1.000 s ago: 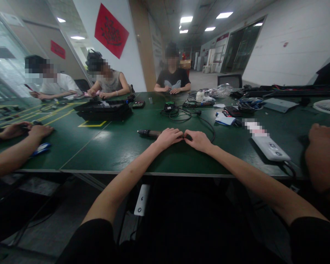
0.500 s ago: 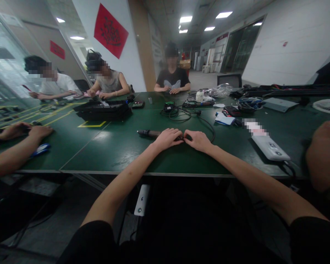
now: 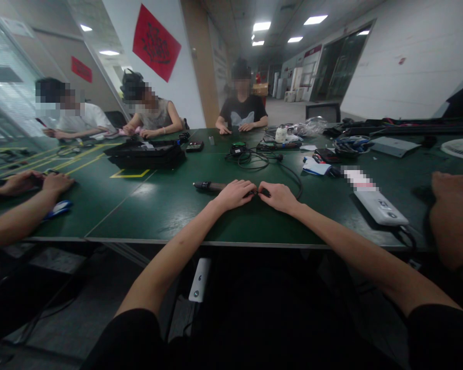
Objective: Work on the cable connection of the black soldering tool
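An electric screwdriver [image 3: 210, 186] lies along the green table [image 3: 170, 216], its metal tip pointing left. My left hand [image 3: 236, 193] is closed over its rear part, which the fingers partly hide. Close to its right, my right hand [image 3: 278, 197] pinches a small black cable plug [image 3: 265, 192] at the screwdriver's back end. Whether the plug sits in the socket cannot be made out. From behind my right hand a black cable [image 3: 299, 177] curves up and away across the table.
A black tray [image 3: 144, 154] stands back left. Coiled cables [image 3: 250, 160], a blue-white cloth [image 3: 316, 167] and a white power bank [image 3: 381, 206] lie ahead and right. Co-workers' arms rest at left [image 3: 19, 216] and right [image 3: 453, 221]. Three people sit across the table.
Both my hands keep nearly the same place, with slight finger movement where they meet. Across the table, one person's hand has shifted a little.
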A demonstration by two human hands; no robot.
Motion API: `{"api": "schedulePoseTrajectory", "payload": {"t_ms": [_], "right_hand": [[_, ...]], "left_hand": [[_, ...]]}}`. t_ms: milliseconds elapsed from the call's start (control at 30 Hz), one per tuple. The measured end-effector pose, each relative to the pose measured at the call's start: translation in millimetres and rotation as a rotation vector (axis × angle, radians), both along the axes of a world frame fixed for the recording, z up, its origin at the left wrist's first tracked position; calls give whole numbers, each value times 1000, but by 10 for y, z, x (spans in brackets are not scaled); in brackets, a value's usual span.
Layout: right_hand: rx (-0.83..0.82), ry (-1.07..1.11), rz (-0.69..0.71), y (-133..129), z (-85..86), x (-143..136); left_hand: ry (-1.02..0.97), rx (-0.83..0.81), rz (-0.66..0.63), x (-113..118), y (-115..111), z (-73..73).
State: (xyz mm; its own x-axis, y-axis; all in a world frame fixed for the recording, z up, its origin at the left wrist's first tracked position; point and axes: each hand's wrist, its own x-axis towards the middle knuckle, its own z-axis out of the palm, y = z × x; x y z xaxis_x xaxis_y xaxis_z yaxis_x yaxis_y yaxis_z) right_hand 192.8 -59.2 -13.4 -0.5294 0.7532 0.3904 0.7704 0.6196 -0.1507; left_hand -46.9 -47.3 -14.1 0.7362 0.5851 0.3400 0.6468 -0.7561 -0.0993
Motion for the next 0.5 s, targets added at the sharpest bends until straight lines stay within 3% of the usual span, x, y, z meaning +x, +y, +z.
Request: {"api": "schedulePoseTrajectory", "payload": {"t_ms": [500], "right_hand": [[5,0,2,17,-19,0]], "left_hand": [[28,90,43,46,70,-81]]}}
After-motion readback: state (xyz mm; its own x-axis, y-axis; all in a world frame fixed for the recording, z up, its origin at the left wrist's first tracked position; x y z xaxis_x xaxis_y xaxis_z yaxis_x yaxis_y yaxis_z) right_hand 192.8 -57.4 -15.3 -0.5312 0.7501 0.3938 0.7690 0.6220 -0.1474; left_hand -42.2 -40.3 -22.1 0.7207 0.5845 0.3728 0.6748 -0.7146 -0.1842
